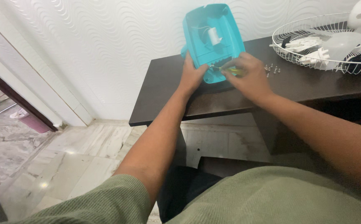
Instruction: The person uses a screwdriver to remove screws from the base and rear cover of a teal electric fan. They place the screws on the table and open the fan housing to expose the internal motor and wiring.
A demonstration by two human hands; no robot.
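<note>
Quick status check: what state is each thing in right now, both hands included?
Teal housing: open side toward the camera, propped upright on the table, wires and a white part showing inside.
Left hand: gripping the housing's lower left edge.
Right hand: closed on a screwdriver, tip at the housing's lower edge.
Screws: loose on the table.
Wire grille: off, lying flat, white parts inside.
</note>
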